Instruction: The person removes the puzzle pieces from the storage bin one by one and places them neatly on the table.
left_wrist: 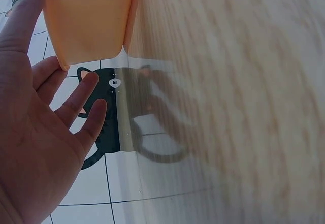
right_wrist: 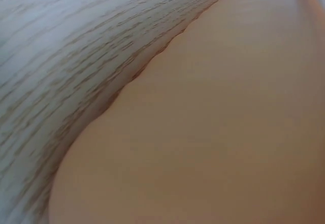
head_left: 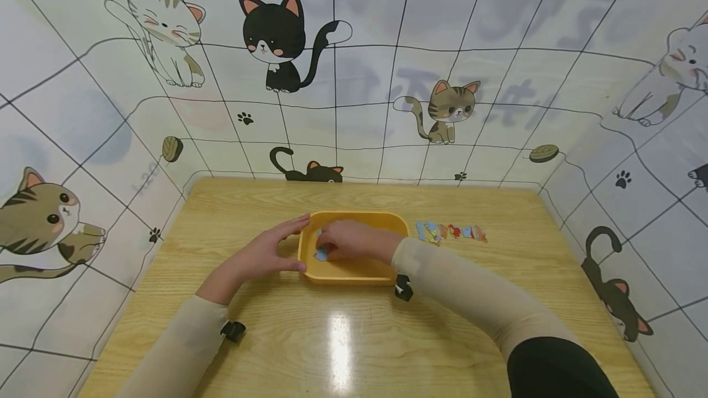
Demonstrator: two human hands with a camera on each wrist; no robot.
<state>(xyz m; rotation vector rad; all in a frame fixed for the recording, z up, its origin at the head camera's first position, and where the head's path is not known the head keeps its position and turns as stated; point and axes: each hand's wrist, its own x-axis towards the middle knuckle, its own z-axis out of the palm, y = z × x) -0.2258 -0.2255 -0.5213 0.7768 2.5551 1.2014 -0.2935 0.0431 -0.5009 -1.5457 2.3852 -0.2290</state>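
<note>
A yellow-orange plastic tray [head_left: 348, 281] stands on the wooden table. My left hand [head_left: 260, 257] is at its left end, with the thumb and fingers spread along the rim; in the left wrist view the fingers are extended beside the tray's wall [left_wrist: 89, 21]. Inside the tray, towards its left end, my right hand [head_left: 351, 239] reaches down with bent fingers among small light-blue flat pieces [head_left: 321, 255]. Whether the fingertips pinch a piece is hidden. Only the tray's outer side [right_wrist: 193, 122] and some table show in the right wrist view.
To the tray's right lies a row of several small coloured flat pieces [head_left: 450, 231], blue, red, yellow and orange. The wooden table [head_left: 287, 336] meets wall sheets with cat drawings [head_left: 276, 42] at the back and sides.
</note>
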